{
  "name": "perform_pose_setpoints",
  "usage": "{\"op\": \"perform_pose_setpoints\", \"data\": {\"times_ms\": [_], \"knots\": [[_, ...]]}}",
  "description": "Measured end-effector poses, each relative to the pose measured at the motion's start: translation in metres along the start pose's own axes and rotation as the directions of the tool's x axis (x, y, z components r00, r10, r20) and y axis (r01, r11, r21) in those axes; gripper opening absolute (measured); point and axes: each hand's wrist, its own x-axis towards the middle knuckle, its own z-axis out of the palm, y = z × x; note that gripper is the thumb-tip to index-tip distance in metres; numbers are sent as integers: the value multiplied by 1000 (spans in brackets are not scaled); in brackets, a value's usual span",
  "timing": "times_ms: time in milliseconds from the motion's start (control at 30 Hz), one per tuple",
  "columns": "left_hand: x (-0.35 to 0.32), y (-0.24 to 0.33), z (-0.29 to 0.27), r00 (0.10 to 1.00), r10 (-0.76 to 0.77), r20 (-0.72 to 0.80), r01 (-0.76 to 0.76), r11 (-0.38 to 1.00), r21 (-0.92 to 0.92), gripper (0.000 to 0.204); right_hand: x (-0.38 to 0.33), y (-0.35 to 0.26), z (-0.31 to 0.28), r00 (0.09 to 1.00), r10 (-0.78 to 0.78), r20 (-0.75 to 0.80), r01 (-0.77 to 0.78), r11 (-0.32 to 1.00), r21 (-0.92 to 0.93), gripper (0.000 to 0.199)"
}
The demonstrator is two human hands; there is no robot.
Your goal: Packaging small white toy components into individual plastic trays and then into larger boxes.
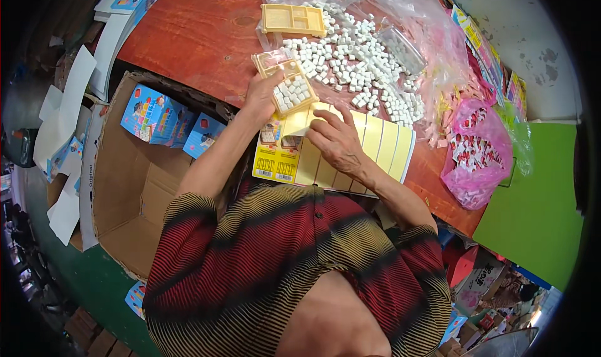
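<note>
**Light, stiff tray held at the near edge**

A cream tray (pixel 298 109) is gripped by the left hand (pixel 259 100) above the near edge of the surface (pixel 181 34), with the thumb laid over its top and the other fingers mostly hidden. The right hand (pixel 338 141) is curled over a yellow printed sheet (pixel 393 145), beside a pale raised flap (pixel 298 123); whether the flap is pinched cannot be told.

The tray appears to be moulded in thin, hard plastic, so it is probably light, stiff and rather smooth, and its dividers might be cracked by a hard squeeze. It is best taken by its outer walls and kept level, since the white blocks (pixel 292 94) inside look loose and could be spilled. The sheet looks thin and easily creased.

The sheet is laid at the near edge. Beyond it, a heap of blocks (pixel 357 69) is spread toward the far edge, with a second tray (pixel 278 16) set at its left. A pink bag (pixel 471 197) is placed by the near right corner; an open carton (pixel 119 175) is stood beside the near edge, leftward.
</note>
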Motion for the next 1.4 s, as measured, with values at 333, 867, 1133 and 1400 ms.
{"op": "perform_pose_setpoints", "data": {"times_ms": [333,867,1133,1400], "knots": [[-6,-20,7,903,410,-127,-322,842,433,31,-6,-24,-79,937,327,125,-346,811,471,14],[-26,-20,31,965,0,262,28,994,-101,33,40,33,-56,613,754,236,-190,-150,970,15],[-30,-26,36,988,-3,154,10,999,-42,32,33,61,-26,529,808,258,-372,-53,927,16],[-43,-25,47,998,-58,-2,57,980,-191,30,27,69,-13,505,822,263,-594,110,797,22]]}}
